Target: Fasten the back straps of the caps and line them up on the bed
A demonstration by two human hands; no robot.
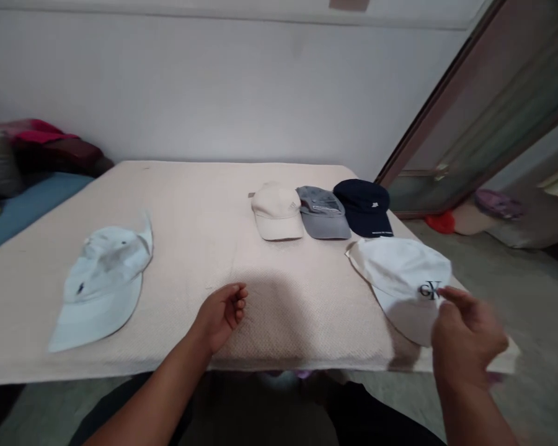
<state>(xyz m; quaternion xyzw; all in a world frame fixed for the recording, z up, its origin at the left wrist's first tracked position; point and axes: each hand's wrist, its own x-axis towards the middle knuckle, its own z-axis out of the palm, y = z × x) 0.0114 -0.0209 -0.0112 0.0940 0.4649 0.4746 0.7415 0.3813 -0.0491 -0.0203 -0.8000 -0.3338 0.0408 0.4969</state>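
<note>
My right hand [469, 334] pinches the right side of a white cap [400, 263], fingertips beside its dark letter logo. That cap sits tilted near the table's right front corner, and its underside is hidden. Over the front middle of the table, my left hand [223, 316] is loosely curled, with nothing visible in it. A pale cap [106, 260] with a small dark emblem lies at the left, its brim towards the front. Farther back, a cream cap [278, 210], a grey cap [324, 214] and a navy cap [363, 207] stand side by side in a row.
A cream textured cloth [190, 198] covers the table, which backs onto a pale wall [214, 93]. Cushions and fabric [51, 148] are piled at the far left. A framed glass door [474, 111] and grey floor [483, 254] are on the right.
</note>
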